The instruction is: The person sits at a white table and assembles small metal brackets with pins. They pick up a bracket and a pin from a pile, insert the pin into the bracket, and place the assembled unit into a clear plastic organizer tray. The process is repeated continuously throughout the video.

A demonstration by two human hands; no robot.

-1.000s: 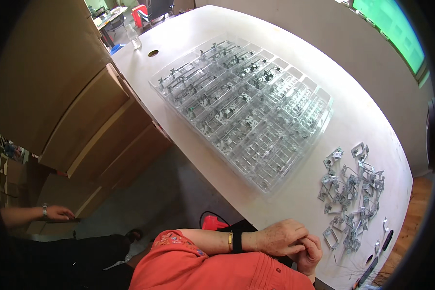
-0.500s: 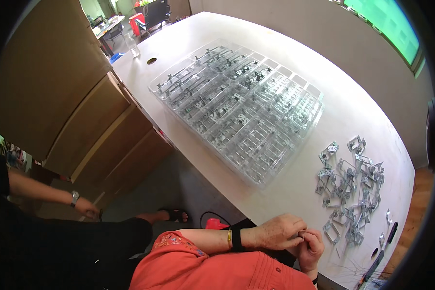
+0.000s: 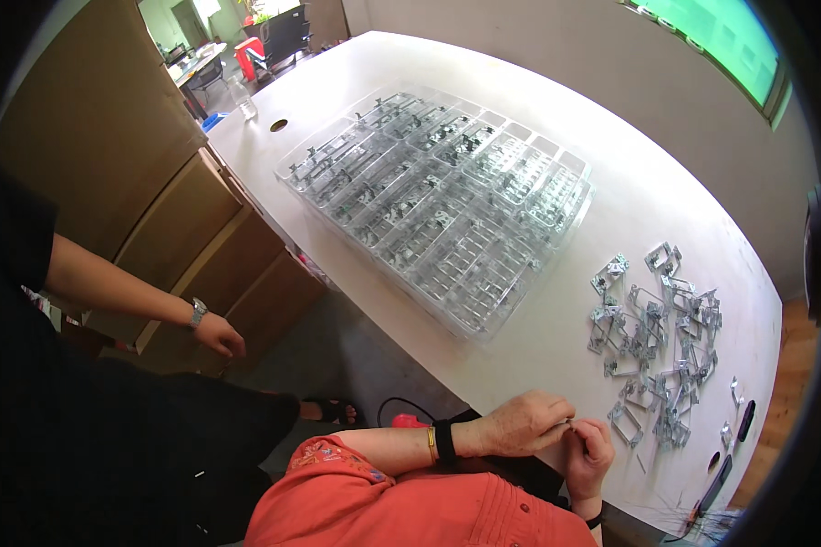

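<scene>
Near the table's front edge, my left hand (image 3: 518, 425) and my right hand (image 3: 589, 459) meet with their fingertips together. Both are closed in a pinch around something small, mostly hidden by the fingers, that I cannot make out. To the right of my hands lies a loose, tangled heap of small silvery metal brackets (image 3: 649, 321), some frame-shaped with thin rods. Farther off, on the left, stand clear plastic trays (image 3: 488, 332) with many compartments holding similar metal parts.
A white table (image 3: 556, 360) carries all this. At its right edge lie a black pen (image 3: 747, 421), a dark slim tool (image 3: 714, 485) and thin wires (image 3: 716, 524). A glass bottle (image 3: 244, 100) stands far left. Cardboard boxes (image 3: 82, 109) and a co-worker's hand (image 3: 219, 335) are at the left.
The co-worker's arm at the left has risen and moved closer to the table. My hands stay together, with slightly shifted fingers. The whole view has shifted a little.
</scene>
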